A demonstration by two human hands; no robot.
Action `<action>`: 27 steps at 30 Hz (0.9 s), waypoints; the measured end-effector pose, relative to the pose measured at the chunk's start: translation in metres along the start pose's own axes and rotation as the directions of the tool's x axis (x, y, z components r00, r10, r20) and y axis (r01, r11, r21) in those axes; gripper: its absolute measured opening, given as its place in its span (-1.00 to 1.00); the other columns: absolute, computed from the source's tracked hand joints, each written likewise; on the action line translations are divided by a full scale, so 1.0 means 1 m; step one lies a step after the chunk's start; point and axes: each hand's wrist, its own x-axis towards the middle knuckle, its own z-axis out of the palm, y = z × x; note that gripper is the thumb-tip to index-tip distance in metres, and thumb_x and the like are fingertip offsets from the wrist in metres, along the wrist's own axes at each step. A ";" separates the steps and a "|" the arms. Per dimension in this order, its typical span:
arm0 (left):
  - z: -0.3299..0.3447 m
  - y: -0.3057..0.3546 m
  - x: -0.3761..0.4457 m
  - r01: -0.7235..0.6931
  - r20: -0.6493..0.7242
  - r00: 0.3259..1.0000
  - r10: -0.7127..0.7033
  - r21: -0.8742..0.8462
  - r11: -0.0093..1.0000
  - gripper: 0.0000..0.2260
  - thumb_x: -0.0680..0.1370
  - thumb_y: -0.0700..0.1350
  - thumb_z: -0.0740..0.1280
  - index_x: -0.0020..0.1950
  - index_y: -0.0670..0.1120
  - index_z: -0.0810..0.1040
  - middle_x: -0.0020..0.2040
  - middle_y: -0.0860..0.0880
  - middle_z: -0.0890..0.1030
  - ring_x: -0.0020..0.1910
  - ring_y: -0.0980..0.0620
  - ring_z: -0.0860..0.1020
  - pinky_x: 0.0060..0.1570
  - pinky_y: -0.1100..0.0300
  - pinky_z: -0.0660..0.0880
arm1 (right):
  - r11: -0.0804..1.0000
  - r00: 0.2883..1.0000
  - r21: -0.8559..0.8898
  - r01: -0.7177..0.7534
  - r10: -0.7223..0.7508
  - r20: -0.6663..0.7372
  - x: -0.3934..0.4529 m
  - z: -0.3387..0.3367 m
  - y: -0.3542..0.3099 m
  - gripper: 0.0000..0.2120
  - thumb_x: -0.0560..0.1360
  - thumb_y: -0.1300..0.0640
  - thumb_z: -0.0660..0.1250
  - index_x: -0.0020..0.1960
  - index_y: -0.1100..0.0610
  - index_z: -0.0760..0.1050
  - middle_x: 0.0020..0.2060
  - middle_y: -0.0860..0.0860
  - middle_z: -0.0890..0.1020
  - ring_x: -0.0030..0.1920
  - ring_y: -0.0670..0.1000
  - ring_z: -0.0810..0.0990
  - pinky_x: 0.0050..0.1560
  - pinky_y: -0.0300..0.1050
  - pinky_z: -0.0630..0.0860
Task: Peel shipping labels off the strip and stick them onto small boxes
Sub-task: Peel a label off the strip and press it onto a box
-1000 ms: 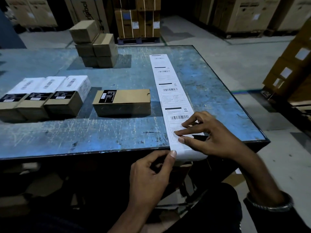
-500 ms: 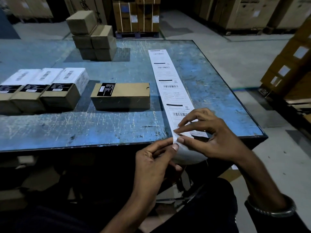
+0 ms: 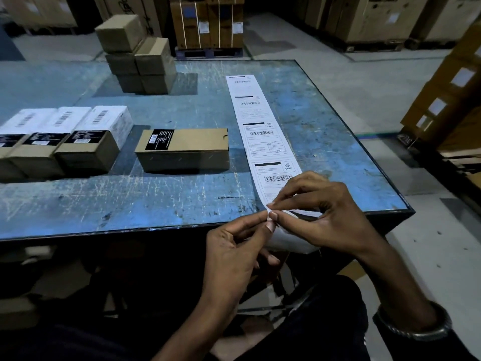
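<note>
From the head view, a long label strip (image 3: 260, 131) runs from the far side of the blue, scratched tabletop (image 3: 130, 204) toward its near edge, where the strip's end hangs over. Both hands meet at that near end: the left hand (image 3: 234, 251) has its grip narrowed to a thumb-and-forefinger pinch on the strip's left corner, and the right hand (image 3: 325, 217) pinches the same corner from the other side, its remaining fingers arched over the nearest label. A metal bangle (image 3: 416, 332) sits on the right wrist. Just left of the strip lies a brown box (image 3: 184, 149) with a black sticker and no white label on top. Farther left, three boxes (image 3: 65, 136) stand side by side touching, each with a white label on top. At the far side a stack of plain boxes (image 3: 140, 56) rises, and big cartons (image 3: 208, 22) stand on the floor beyond.
</note>
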 end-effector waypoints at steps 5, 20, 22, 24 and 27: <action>-0.001 -0.002 0.000 0.038 -0.007 0.999 -0.038 0.001 0.999 -0.82 0.58 -0.22 0.50 0.18 -0.10 0.75 -0.20 -0.21 0.76 -0.51 0.04 0.58 -0.47 0.33 0.36 | 1.000 1.000 -0.022 0.003 -0.004 -0.028 0.003 0.001 -0.002 -0.96 0.51 0.19 0.57 -0.12 0.11 0.79 -0.16 -0.08 0.75 -0.09 -0.04 0.72 -0.10 0.05 0.62; -0.011 -0.005 -0.006 -0.303 -0.138 0.895 0.423 0.507 0.807 -0.84 0.53 0.00 0.59 0.08 0.10 0.72 -0.16 0.10 0.73 -0.40 0.06 0.63 -0.33 0.14 0.58 | 0.884 0.895 0.137 -0.447 0.440 0.077 0.023 -0.013 0.004 -0.84 0.58 0.17 0.53 -0.18 0.09 0.70 -0.41 0.06 0.65 -0.45 -0.06 0.56 -0.37 -0.19 0.44; -0.015 0.000 -0.006 -0.499 0.022 0.759 0.651 0.662 0.559 -0.89 0.56 -0.02 0.54 0.07 0.03 0.75 -0.06 0.12 0.68 -0.19 0.13 0.67 -0.17 0.14 0.61 | 0.869 0.884 0.164 -0.467 0.456 0.099 0.021 -0.014 0.004 -0.85 0.59 0.17 0.53 -0.17 0.11 0.71 -0.46 0.01 0.63 -0.48 -0.09 0.53 -0.39 -0.23 0.40; -0.016 0.001 0.003 -0.624 0.222 0.651 0.726 0.701 0.345 -0.90 0.60 -0.07 0.50 0.08 -0.05 0.77 0.04 0.06 0.70 0.00 0.06 0.68 0.06 0.06 0.60 | 0.862 0.879 0.176 -0.476 0.462 0.113 0.022 -0.015 0.004 -0.84 0.58 0.17 0.54 -0.18 0.10 0.72 -0.48 -0.02 0.61 -0.50 -0.11 0.49 -0.41 -0.26 0.38; -0.016 -0.006 0.020 -0.671 0.385 0.597 0.704 0.720 0.176 -0.86 0.62 -0.08 0.48 0.14 -0.07 0.76 0.11 0.02 0.72 0.11 -0.03 0.67 0.30 -0.03 0.50 | 0.863 0.877 0.158 -0.480 0.465 0.124 0.025 -0.017 0.005 -0.84 0.57 0.14 0.55 -0.19 0.06 0.72 -0.46 -0.02 0.64 -0.48 -0.11 0.50 -0.39 -0.25 0.40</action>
